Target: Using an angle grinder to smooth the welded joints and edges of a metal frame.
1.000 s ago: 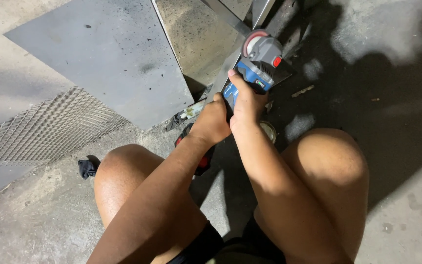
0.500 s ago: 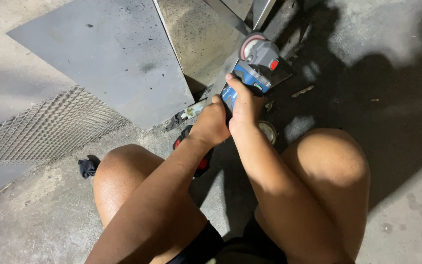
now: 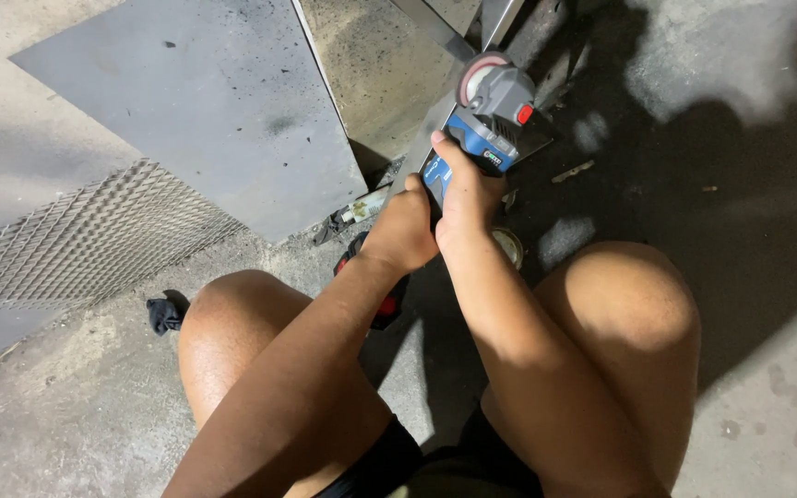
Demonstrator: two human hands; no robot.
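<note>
Far left: expanded-metal mesh sheet [image 3: 85,242], diamond-patterned, lying flat on the concrete floor [image 3: 76,415]; rough grid against dusty, pitted cement. Small dark scrap of cloth [image 3: 164,314] just beside the left knee [image 3: 223,323]. Above the mesh: flat grey steel sheet [image 3: 196,101], matte, smooth, speckled with dark spots, laid flat with one corner pointing toward the hands.

Centre: left hand [image 3: 405,231] closed around the rear of the angle grinder [image 3: 481,129], likely steadying the body against twist. Red-and-black object [image 3: 371,286] on the floor under the forearms, mostly hidden; kind cannot be told.

Right of centre: right hand [image 3: 463,189] wrapped tight on the grinder's blue body, thumb up along the side. Grinder held out ahead of the knees, grey gear head and red button on top, disc with pale rim set against the edge of a narrow metal bar [image 3: 435,115]. Two-handed hold presumably for control.

Right: right knee [image 3: 629,295], crouched posture; dark shadow over stained concrete.
</note>
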